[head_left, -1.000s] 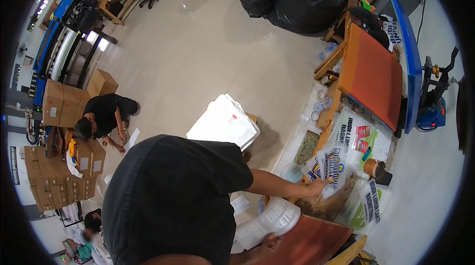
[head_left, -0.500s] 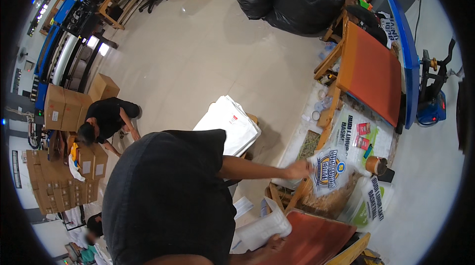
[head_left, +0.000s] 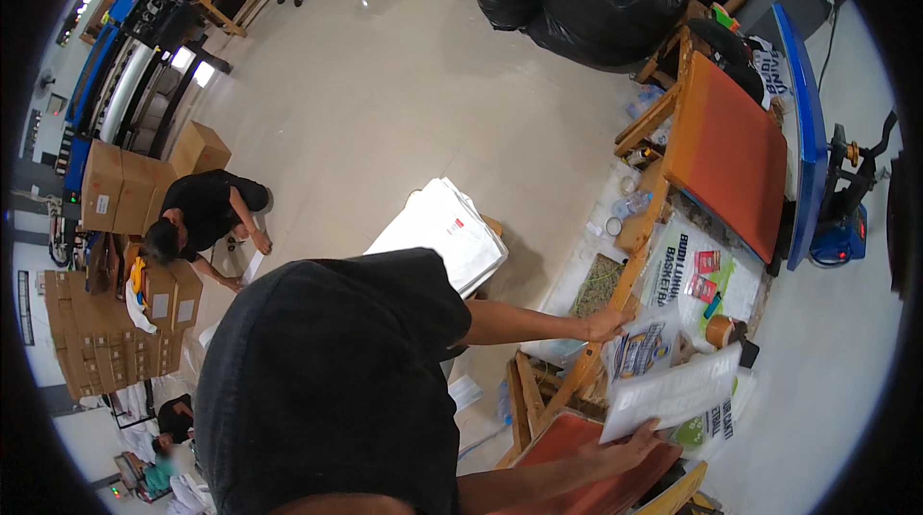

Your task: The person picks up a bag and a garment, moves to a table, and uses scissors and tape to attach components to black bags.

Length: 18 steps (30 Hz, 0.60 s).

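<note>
- The left hand (head_left: pixel 606 325) is narrow, its fingers apparently pinching the upper-left edge of a clear film sheet with blurred dark-blue printed lettering (head_left: pixel 644 351)
- The right hand (head_left: pixel 636 443) is also narrow, gripping the lower edge of a white rectangular thin sheet (head_left: pixel 673 394); its hidden fingers cannot be told
- In the picture, the white sheet lies up and to the right of the right hand, and below and to the right of the left; its long axis slants from lower left to upper right
- Seen from above, the white sheet covers the printed film's lower part; whether the 2 touch cannot be told
- The right hand is nearer the white sheet, the left nearer the printed film, and both sheets lie between the hands and the wall side
- Around them: a brown round tape roll (head_left: pixel 719 330) just beyond the sheets, 2 small red flat packets (head_left: pixel 707 275) farther up, and a flat red-orange pad (head_left: pixel 569 435) under the right forearm
</note>
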Tool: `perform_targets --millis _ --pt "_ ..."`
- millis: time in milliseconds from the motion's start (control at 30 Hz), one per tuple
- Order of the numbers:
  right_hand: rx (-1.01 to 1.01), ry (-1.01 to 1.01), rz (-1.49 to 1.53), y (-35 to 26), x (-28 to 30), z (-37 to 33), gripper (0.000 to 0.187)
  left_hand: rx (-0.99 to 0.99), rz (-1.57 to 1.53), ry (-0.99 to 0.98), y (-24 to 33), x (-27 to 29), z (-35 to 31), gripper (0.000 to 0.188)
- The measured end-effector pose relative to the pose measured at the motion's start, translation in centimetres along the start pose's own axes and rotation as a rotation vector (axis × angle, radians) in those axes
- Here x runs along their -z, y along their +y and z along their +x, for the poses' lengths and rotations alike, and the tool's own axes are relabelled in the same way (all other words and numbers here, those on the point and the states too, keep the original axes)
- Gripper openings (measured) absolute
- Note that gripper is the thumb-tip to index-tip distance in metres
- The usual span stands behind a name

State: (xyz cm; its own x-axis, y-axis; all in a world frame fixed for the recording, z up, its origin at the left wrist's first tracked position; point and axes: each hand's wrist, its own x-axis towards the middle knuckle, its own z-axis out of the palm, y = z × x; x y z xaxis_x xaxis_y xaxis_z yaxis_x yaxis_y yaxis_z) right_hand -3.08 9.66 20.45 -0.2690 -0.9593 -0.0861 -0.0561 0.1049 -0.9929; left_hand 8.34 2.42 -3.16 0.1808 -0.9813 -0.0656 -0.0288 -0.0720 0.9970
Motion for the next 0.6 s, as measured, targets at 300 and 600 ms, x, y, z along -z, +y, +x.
perform_targets --millis 300,600 --pt "-0.676 -0.429 1.207 16.8 2.5 3.5 0.049 -0.113 0.421 -0.307 -0.2 -2.9 2.7 0.033" --pt "-0.552 0.162 1.182 20.4 -9.3 17.5 0.036 -0.017 0.337 0.088 0.9 4.1 -6.1 0.058"
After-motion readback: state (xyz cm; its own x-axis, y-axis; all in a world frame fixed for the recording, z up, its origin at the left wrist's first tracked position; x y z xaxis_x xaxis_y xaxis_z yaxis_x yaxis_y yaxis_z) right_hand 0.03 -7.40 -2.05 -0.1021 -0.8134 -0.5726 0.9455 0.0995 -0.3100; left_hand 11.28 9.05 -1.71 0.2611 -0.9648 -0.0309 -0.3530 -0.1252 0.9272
